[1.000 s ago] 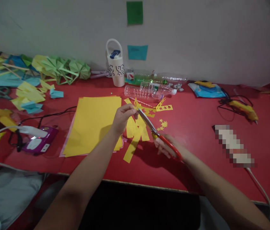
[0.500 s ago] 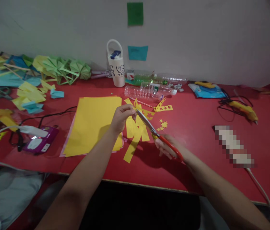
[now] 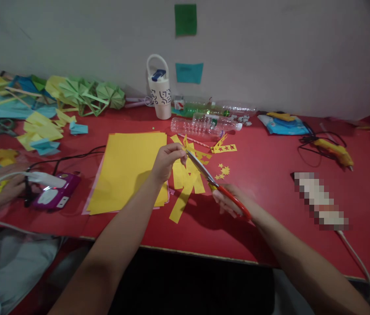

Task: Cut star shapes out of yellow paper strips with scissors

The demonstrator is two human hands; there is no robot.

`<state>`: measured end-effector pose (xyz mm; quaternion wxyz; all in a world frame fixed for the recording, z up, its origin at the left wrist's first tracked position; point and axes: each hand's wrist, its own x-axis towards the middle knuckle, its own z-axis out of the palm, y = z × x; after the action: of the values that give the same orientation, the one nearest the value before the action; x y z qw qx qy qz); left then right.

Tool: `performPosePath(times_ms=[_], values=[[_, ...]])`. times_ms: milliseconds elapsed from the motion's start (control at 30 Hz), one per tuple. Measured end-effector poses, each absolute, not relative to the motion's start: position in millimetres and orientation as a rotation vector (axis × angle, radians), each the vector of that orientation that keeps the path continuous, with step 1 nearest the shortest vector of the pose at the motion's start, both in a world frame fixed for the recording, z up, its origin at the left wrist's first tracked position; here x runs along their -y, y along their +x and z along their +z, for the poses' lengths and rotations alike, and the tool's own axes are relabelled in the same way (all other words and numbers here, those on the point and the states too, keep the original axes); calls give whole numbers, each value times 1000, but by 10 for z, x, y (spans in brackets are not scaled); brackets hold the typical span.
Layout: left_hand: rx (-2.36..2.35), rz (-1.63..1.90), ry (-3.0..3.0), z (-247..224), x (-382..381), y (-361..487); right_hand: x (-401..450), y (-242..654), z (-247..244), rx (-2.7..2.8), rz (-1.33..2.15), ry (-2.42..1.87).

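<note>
My left hand (image 3: 169,160) pinches a small piece of yellow paper (image 3: 185,142) above several cut yellow strips (image 3: 182,201). Red-handled scissors (image 3: 216,183) are in my right hand (image 3: 227,200), their blades pointing up and left, with the tips at the paper by my left fingertips. Small yellow stars (image 3: 223,171) lie on the red table to the right of the strips. Behind them is a yellow strip with star-shaped holes (image 3: 227,148). A stack of yellow sheets (image 3: 128,170) lies under and left of my left forearm.
Another person's hand (image 3: 4,188) is at the far left beside a purple power strip (image 3: 56,192). Plastic bottles (image 3: 194,127) and a white tumbler (image 3: 162,98) stand or lie near the wall. A yellow glue gun (image 3: 334,152) lies at right.
The other person's hand has come further into view at the far left, over the yellow glue gun there. My hands and the scissors have hardly moved.
</note>
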<state>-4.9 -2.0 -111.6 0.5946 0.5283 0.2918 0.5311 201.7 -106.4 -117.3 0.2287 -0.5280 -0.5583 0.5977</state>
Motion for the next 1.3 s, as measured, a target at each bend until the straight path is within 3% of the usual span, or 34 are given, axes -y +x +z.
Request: performPosePath(times_ms=[1300], values=[[-854, 1357, 1555, -1052, 183, 12, 1078, 1987, -1136, 1532, 1605, -1444]])
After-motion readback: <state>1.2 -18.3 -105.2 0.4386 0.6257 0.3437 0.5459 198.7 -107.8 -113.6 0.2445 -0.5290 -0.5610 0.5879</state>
